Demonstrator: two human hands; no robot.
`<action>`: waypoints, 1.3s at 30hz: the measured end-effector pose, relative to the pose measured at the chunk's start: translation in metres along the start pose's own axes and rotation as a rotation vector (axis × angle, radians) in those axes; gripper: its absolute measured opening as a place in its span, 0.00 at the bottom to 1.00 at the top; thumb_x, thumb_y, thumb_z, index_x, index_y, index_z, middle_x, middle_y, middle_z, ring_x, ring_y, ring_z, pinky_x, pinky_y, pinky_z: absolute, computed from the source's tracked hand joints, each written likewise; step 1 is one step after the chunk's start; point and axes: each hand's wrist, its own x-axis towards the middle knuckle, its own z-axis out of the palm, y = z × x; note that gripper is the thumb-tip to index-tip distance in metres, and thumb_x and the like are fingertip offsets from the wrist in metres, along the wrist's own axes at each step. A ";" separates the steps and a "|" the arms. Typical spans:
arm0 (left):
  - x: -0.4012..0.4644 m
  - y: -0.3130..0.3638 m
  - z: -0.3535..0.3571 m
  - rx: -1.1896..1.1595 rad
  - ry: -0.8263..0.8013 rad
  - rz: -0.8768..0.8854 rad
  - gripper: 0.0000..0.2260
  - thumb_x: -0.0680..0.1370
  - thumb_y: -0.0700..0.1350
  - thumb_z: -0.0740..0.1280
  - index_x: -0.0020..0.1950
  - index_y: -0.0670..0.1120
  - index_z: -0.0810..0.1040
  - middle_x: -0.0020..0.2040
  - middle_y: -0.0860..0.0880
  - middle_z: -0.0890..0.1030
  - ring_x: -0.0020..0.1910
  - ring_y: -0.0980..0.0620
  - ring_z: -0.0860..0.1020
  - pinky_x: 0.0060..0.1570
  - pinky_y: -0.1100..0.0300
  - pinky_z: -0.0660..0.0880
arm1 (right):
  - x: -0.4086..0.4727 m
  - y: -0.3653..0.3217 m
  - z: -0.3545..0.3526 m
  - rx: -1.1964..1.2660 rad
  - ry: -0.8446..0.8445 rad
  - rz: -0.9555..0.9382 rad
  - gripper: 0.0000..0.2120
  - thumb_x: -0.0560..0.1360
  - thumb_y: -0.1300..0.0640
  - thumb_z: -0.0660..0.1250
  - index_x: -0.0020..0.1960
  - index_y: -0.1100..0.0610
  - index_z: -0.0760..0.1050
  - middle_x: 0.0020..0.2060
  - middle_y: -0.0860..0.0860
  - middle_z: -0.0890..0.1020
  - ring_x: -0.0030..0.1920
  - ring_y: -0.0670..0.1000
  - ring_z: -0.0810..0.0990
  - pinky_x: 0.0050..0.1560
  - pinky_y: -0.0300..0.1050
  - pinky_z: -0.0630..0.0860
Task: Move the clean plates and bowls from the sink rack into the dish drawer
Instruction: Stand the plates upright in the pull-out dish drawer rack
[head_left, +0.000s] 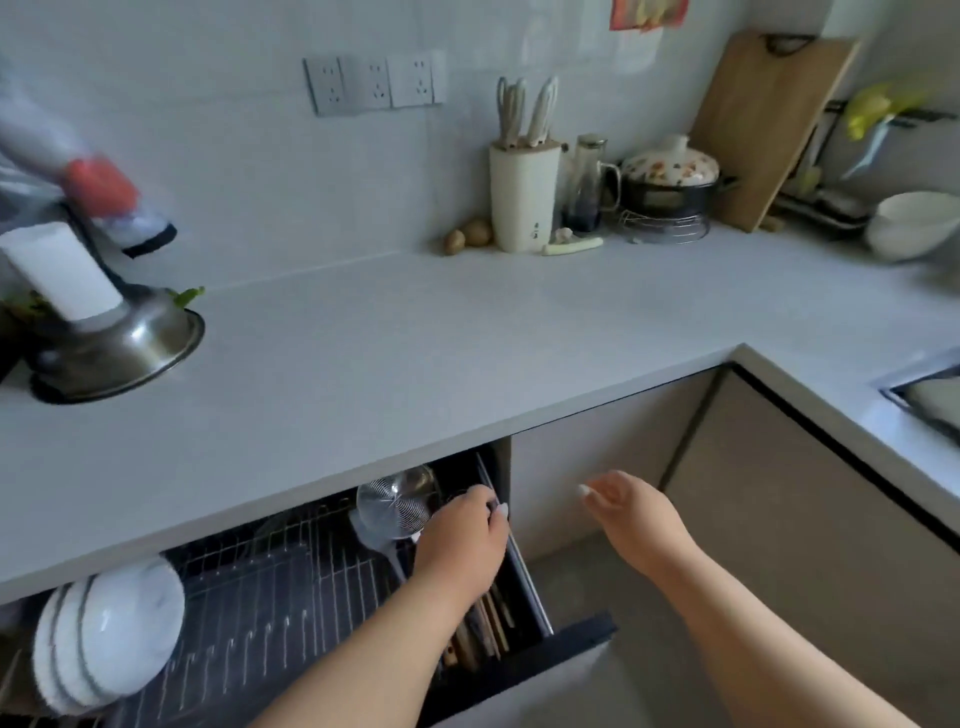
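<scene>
White bowls (106, 631) stacked at drawer's left; left hand (462, 535) grip unclear, right hand (631, 512) relaxed, empty.

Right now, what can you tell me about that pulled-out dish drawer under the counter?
The dish drawer stands pulled out from under the pale countertop. It looks like a dark frame with a silvery wire rack of upright prongs, most slots bare. A stack of white bowls leans on edge at its left end. At the right lie a wire skimmer, a white ladle and wooden utensils. The left hand reaches into that right side; what it grips is hidden.
</scene>
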 end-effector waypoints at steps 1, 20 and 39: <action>0.009 0.025 0.014 0.007 -0.017 0.028 0.14 0.81 0.53 0.57 0.62 0.49 0.74 0.52 0.51 0.81 0.55 0.47 0.78 0.54 0.53 0.74 | 0.006 0.020 -0.020 0.006 0.026 0.023 0.15 0.78 0.45 0.62 0.48 0.57 0.77 0.42 0.51 0.81 0.44 0.53 0.78 0.42 0.44 0.70; 0.107 0.346 0.198 0.130 -0.285 0.446 0.23 0.83 0.53 0.54 0.76 0.45 0.61 0.75 0.48 0.64 0.74 0.50 0.61 0.72 0.56 0.61 | 0.022 0.275 -0.257 0.259 0.443 0.405 0.11 0.79 0.46 0.60 0.50 0.52 0.77 0.41 0.47 0.81 0.41 0.47 0.77 0.38 0.41 0.70; 0.241 0.433 0.303 0.620 -0.484 0.664 0.34 0.80 0.64 0.41 0.75 0.44 0.30 0.76 0.46 0.30 0.75 0.50 0.30 0.75 0.48 0.34 | 0.159 0.383 -0.359 -0.071 0.523 0.590 0.18 0.76 0.45 0.65 0.62 0.52 0.77 0.58 0.47 0.79 0.60 0.50 0.76 0.57 0.44 0.69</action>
